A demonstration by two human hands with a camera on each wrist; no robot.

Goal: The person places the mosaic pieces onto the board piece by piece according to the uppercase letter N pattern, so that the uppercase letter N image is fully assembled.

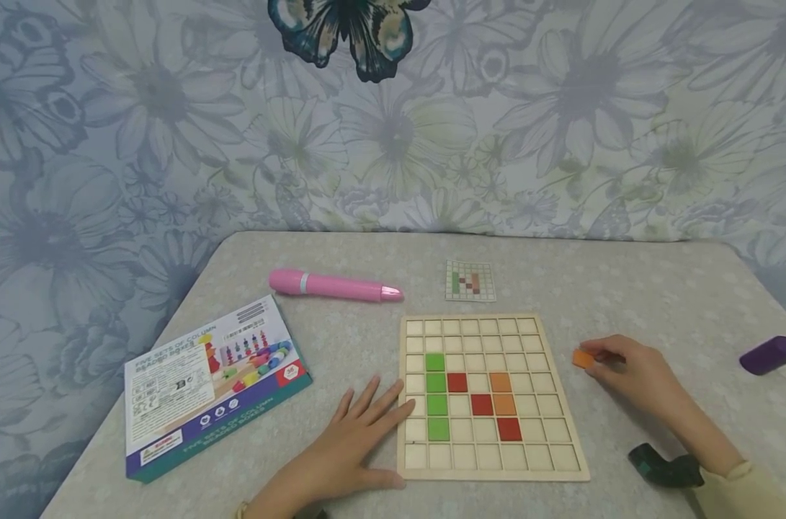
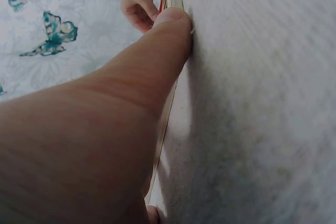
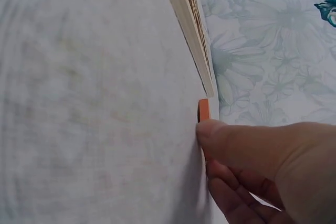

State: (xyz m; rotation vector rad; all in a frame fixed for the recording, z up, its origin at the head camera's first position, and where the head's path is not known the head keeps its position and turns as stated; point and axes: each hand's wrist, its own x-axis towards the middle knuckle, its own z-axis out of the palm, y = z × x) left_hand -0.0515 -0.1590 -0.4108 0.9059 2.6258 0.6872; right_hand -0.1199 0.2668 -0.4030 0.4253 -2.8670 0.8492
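Between thumb and fingertips my right hand [image 1: 632, 371] pinches an orange square tile [image 1: 583, 358], just right of the wooden grid board [image 1: 490, 471]. The same orange tile [image 3: 204, 109] shows edge-on in the right wrist view, close to the tabletop. My left hand [image 1: 347, 443] lies with fingers spread, its fingertips and thumb touching the board's left edge. On the board sit a column of several green tiles [image 1: 436, 383], three red tiles [image 1: 481, 405] stepping down diagonally, and two orange tiles [image 1: 503, 404], one above the other.
Behind the board lies a small pattern card [image 1: 470, 281] with a printed coloured grid. A pink pen-shaped object [image 1: 341, 287] is at the back left, above a flat toy box [image 1: 214, 389]. To the right are a purple cylinder-like object [image 1: 771, 355] and a dark curved object [image 1: 665, 467] by the right wrist.
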